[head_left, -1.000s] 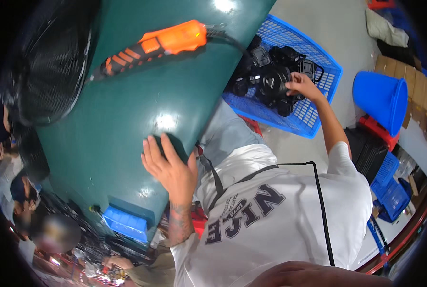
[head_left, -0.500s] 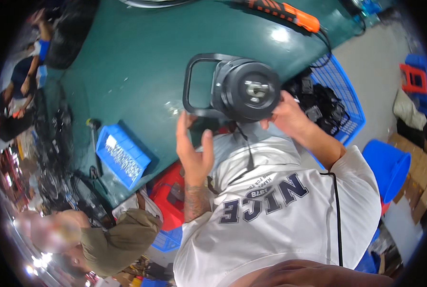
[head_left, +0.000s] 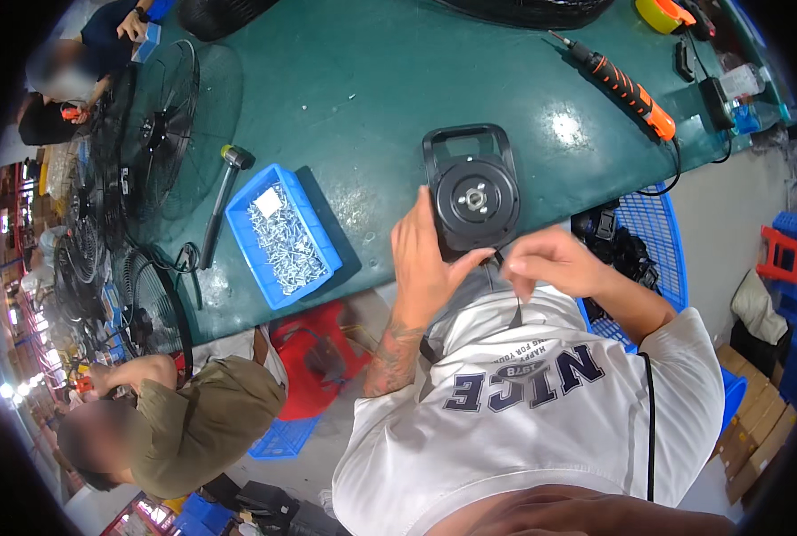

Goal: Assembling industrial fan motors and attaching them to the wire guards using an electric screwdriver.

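Holding the black motor housing (head_left: 472,192) upright at the near edge of the green bench (head_left: 363,107), your left hand (head_left: 429,268) wraps its lower left side, fingers curled behind it and the thumb pressed along the bottom rim. The round face with its metal hub points toward you, and the loop handle stands on top. Your right hand (head_left: 550,263) sits just beside the housing's lower right, thumb and forefinger closed in a pinch on the thin black cord (head_left: 512,304) that hangs from the unit toward your shirt; the other fingers are loosely curled. By my reading, you are at the cord-handling step, with the unit fresh in hand and not yet set down flat on the bench. The next move likely calls for a firm left grip so the housing does not twist while the right hand draws or routes the cord, and for keeping the cord free of the hub. The orange driver (head_left: 626,89) lies well apart at the far right of the bench, out of easy reach. The blue bin (head_left: 282,234) of screws stands near your left, with a mallet (head_left: 224,196) just beyond it. A blue basket (head_left: 657,250) holding more black parts sits on the floor at your right. Another person (head_left: 175,424) is at work below the bench's left end.
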`<action>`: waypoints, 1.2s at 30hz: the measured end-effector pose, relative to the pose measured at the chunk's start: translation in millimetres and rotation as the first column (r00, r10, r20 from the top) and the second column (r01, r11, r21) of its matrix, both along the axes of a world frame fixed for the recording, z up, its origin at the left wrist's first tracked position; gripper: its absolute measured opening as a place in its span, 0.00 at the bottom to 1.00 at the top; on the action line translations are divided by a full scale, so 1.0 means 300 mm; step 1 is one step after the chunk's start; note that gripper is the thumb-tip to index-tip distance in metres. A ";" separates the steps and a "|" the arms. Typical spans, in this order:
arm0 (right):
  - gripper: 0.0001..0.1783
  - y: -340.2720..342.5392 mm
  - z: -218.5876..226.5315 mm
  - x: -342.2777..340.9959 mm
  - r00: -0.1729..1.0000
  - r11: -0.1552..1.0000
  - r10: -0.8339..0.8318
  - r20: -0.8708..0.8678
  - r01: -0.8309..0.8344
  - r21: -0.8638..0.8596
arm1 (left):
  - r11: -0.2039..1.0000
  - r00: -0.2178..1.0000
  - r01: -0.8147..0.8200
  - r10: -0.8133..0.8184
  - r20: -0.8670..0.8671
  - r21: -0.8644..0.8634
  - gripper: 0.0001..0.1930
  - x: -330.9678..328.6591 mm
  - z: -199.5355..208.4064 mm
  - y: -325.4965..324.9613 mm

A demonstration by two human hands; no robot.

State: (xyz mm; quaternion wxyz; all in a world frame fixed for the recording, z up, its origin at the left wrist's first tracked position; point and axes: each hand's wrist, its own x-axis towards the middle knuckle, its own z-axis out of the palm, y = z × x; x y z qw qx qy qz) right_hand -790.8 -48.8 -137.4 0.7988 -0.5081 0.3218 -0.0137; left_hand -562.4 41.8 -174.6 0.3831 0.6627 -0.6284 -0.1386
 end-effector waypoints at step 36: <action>0.55 -0.236 -0.125 0.157 0.973 0.293 -0.020 0.229 0.225 -0.929 | 0.987 0.991 -0.128 0.123 -0.059 -0.093 0.51 -0.073 -0.093 -0.001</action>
